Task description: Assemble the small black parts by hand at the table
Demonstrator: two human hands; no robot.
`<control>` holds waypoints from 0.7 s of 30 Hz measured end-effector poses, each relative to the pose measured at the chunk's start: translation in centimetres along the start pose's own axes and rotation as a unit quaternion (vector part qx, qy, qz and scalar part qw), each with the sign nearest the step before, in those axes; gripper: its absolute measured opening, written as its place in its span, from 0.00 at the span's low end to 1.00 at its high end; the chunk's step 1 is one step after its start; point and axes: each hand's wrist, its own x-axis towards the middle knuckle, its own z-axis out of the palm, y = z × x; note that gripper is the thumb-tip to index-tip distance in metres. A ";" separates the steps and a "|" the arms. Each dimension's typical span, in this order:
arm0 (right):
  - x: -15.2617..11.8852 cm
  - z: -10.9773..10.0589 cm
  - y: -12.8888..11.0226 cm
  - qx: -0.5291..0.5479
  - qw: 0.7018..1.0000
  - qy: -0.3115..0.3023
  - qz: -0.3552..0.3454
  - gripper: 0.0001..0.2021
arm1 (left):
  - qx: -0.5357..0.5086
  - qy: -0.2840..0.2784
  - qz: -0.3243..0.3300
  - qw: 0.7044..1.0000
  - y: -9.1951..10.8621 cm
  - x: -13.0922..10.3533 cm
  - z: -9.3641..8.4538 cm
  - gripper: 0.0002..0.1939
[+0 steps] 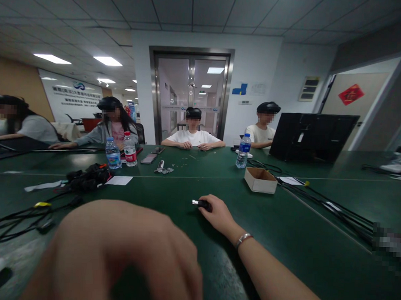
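My right hand (pixel 217 212) rests low over the middle of the green table, its fingers closed around a small black-handled tool with a silver metal end (pixel 202 204). The metal end points left, out past the fingertips. A bracelet circles that wrist. Large and blurred, my left hand (pixel 125 240) is close to the camera at lower left. Its fingers bend downward, and their tips are out of clear sight, so whether they hold anything is hidden. Beyond my hands, small metal-looking pieces (pixel 166 169) lie on the tabletop.
An open cardboard box (pixel 261 185) stands right of centre. Two bottles (pixel 113 154) are at left, another bottle (pixel 243 152) at right. Black cables (pixel 332 206) run along the right; a dark cable bundle (pixel 88 177) lies left. Several people sit across the table (pixel 171 191), near a monitor (pixel 312 137).
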 end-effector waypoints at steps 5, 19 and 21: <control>0.1 0.2 0.1 -0.005 1.000 0.010 -0.015 0.11 | 0.064 0.044 -0.064 0.995 2.7 5.9 -2.6 0.24; 0.1 0.0 -0.1 -0.007 1.000 -0.010 -0.020 0.11 | 0.067 0.238 -0.100 0.964 -5.1 13.4 3.8 0.29; 0.1 0.1 -0.1 -0.007 1.000 -0.013 -0.021 0.11 | 0.070 0.240 -0.115 0.961 -5.1 13.6 3.9 0.30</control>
